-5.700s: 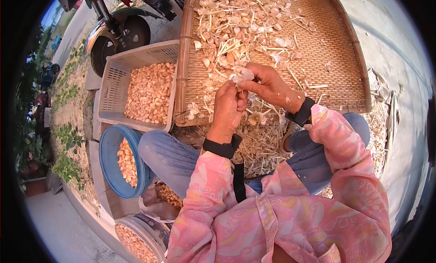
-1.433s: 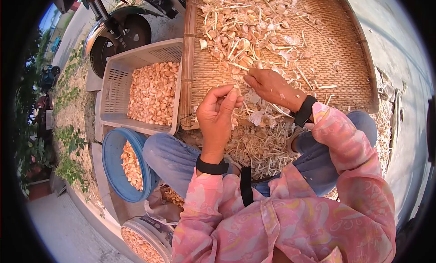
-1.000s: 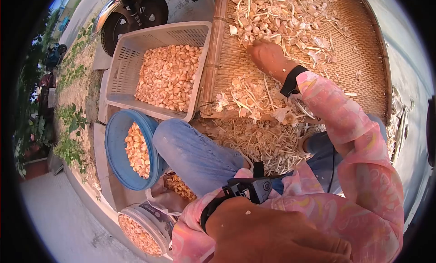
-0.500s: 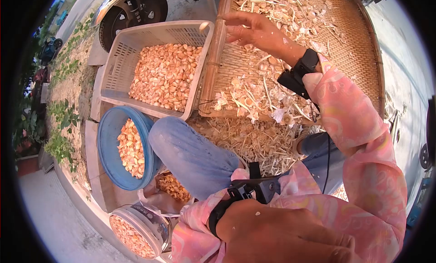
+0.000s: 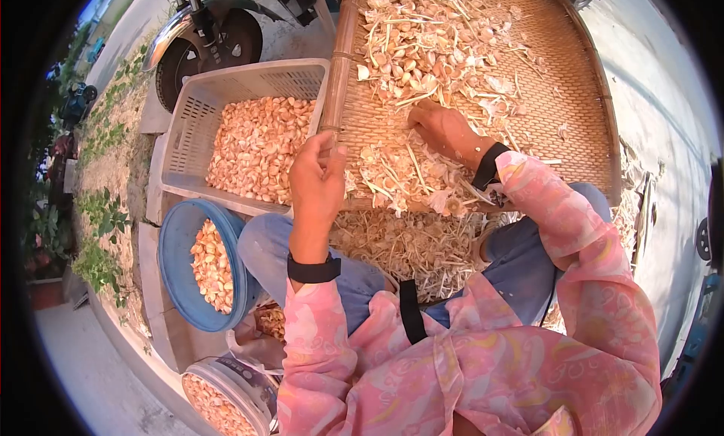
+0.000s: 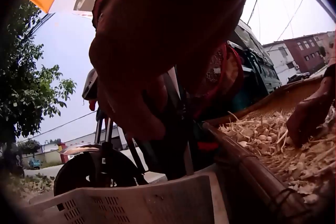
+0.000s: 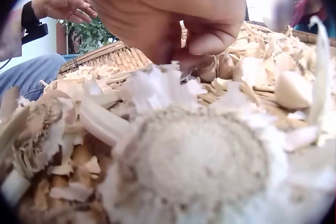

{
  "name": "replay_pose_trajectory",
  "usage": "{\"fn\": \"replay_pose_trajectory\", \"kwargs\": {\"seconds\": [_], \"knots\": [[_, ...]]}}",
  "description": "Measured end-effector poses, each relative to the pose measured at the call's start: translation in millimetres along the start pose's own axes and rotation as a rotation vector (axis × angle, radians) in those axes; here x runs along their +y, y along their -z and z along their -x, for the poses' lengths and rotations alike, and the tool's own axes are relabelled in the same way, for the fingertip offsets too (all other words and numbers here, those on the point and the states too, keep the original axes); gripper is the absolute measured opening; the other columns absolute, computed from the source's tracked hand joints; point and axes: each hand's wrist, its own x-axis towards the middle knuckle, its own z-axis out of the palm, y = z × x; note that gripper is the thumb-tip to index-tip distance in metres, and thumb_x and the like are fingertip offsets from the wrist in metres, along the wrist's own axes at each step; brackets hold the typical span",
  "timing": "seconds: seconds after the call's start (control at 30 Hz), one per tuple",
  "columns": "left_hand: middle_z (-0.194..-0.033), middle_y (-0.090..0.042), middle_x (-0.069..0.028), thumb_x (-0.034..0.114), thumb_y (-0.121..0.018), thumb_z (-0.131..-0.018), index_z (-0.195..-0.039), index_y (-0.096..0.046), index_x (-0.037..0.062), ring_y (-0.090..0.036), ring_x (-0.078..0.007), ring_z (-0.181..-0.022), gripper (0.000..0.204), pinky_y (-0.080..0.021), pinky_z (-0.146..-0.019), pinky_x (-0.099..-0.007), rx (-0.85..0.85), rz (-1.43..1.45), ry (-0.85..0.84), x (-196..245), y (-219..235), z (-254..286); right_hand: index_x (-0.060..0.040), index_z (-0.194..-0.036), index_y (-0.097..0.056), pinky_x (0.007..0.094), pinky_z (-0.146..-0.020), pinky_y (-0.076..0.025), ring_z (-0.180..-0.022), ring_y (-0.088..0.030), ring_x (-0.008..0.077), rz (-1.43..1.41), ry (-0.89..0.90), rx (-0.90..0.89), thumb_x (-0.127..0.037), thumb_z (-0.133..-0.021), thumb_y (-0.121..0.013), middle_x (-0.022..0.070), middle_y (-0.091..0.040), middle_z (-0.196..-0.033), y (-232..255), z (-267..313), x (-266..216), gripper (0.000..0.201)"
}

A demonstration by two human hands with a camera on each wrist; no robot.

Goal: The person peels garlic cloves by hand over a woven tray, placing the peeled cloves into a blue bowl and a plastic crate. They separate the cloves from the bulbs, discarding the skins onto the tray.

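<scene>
Ivory and pinkish garlic cloves (image 5: 411,63) lie in a loose heap on the woven tray (image 5: 581,112), mixed with thin stalks (image 5: 411,99) and papery skins (image 5: 377,176). The right hand (image 5: 449,134) is down at the near edge of this heap, with its fingers bent and the thumb tip close to them. Some cloves are just beside these fingers in the right wrist view, but whether one is pinched I cannot tell. The left hand (image 5: 317,180) is at the side of the plastic crate (image 5: 192,127), near the edge of the tray; its fingers are relaxed, the thumb is apart from them, and I see nothing held. Many more cloves (image 5: 253,153) lie inside the crate.

I judge that each clove is light and rather firm, so a small force should be enough. Its smooth, rounded side may slip if it is squeezed near the pointed tip; better to take it across the wide middle, between thumb and forefinger. The skins should be fragile and almost without weight, and may tear or cling to the fingers. A stalk is probably dry and stiff, easy to take at its free end. The root disc (image 7: 202,155), near the right wrist camera, looks rough and brittle; I would hold it by its rim
</scene>
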Motion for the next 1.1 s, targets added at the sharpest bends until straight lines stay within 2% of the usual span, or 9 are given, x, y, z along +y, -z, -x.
{"fn": "replay_pose_trajectory", "kwargs": {"seconds": [0.1, 0.23, 0.3, 0.4, 0.57, 0.87, 0.97, 1.07, 1.1], "knots": [[-0.094, -0.061, -0.0107, 0.019, -0.056, -0.090, -0.113, -0.052, -0.0073, -0.060, -0.0133, -0.074, 0.036, -0.049, -0.063, -0.0231, -0.224, 0.285, 0.223, 15, -75, 2, -0.0044, -0.091, -0.055, 0.0412, -0.068, -0.047, -0.080, -0.058, 0.0344, -0.203, 0.097, 0.133, -0.008, -0.082, -0.053, 0.0141, -0.054, -0.089, 16, 5, -6, 0.010], [-0.086, -0.061, -0.0076, 0.016, -0.051, -0.093, -0.107, -0.055, -0.0062, -0.059, -0.0104, -0.069, 0.026, -0.048, -0.061, -0.0216, -0.296, 0.829, 0.338, 24, -121, -4, -0.0045, -0.097, -0.054, 0.0410, -0.068, -0.046, -0.080, -0.057, 0.0360, -0.289, 0.121, 0.211, -0.007, -0.080, -0.057, 0.0155, -0.051, -0.091, 33, 21, -11, 0.018], [-0.084, -0.062, -0.0065, 0.014, -0.050, -0.093, -0.106, -0.056, -0.0042, -0.058, -0.0096, -0.067, 0.023, -0.048, -0.061, -0.0210, -0.231, 0.794, 0.272, 24, -132, 0, -0.0042, -0.100, -0.051, 0.0430, -0.064, -0.047, -0.075, -0.057, 0.0375, -0.227, 0.141, 0.316, -0.011, -0.081, -0.057, 0.0167, -0.049, -0.094, 37, 28, -12, 0.021], [-0.082, -0.062, -0.0073, 0.012, -0.050, -0.093, -0.105, -0.056, -0.0045, -0.059, -0.0108, -0.068, 0.021, -0.050, -0.062, -0.0226, -0.122, 0.603, 0.106, 29, -134, 6, -0.0049, -0.097, -0.051, 0.0447, -0.060, -0.047, -0.071, -0.058, 0.0377, -0.123, -0.086, 0.262, -0.019, -0.084, -0.055, 0.0164, -0.050, -0.091, 43, 41, -18, 0.019], [-0.084, -0.062, -0.0116, 0.009, -0.048, -0.092, -0.105, -0.055, -0.0070, -0.062, -0.0146, -0.070, 0.021, -0.052, -0.062, -0.0264, -0.060, 0.409, -0.087, 33, -142, 13, -0.0017, -0.091, -0.049, 0.0437, -0.053, -0.047, -0.064, -0.060, 0.0359, 0.011, 0.012, 0.198, -0.024, -0.087, -0.049, 0.0167, -0.058, -0.082, 35, 46, -8, 0.023], [-0.080, -0.061, -0.0107, 0.007, -0.047, -0.092, -0.103, -0.055, -0.0069, -0.062, -0.0147, -0.066, 0.019, -0.052, -0.060, -0.0263, -0.126, 0.358, -0.049, 49, -137, 17, -0.0003, -0.086, -0.051, 0.0433, -0.056, -0.045, -0.065, -0.059, 0.0363, -0.154, -0.008, 0.251, -0.024, -0.089, -0.047, 0.0170, -0.057, -0.069, 24, 50, 3, 0.025], [-0.082, -0.061, -0.0095, 0.008, -0.046, -0.093, -0.105, -0.055, -0.0061, -0.062, -0.0138, -0.069, 0.020, -0.052, -0.062, -0.0250, -0.122, 0.448, -0.014, 52, -134, 15, 0.0006, -0.095, -0.054, 0.0395, -0.060, -0.044, -0.067, -0.057, 0.0293, -0.721, -0.185, 0.208, -0.022, -0.090, -0.049, 0.0156, -0.054, -0.075, 25, 50, 2, 0.024], [-0.085, -0.061, -0.0091, 0.009, -0.046, -0.094, -0.109, -0.054, -0.0060, -0.062, -0.0131, -0.073, 0.023, -0.052, -0.065, -0.0241, -0.111, 0.551, -0.017, 56, -131, 17, -0.0006, -0.084, -0.056, 0.0410, -0.063, -0.044, -0.072, -0.058, 0.0337, -0.504, -0.365, 0.094, -0.027, -0.089, -0.048, 0.0172, -0.058, -0.075, 45, 53, -2, 0.028], [-0.087, -0.061, -0.0091, 0.010, -0.046, -0.094, -0.111, -0.054, -0.0060, -0.062, -0.0130, -0.074, 0.024, -0.052, -0.066, -0.0239, -0.107, 0.582, -0.020, 57, -131, 19, -0.0018, -0.087, -0.057, 0.0418, -0.064, -0.044, -0.072, -0.058, 0.0328, -0.328, -0.298, 0.180, -0.025, -0.088, -0.052, 0.0147, -0.060, -0.078, 43, 55, 1, 0.024]]}}
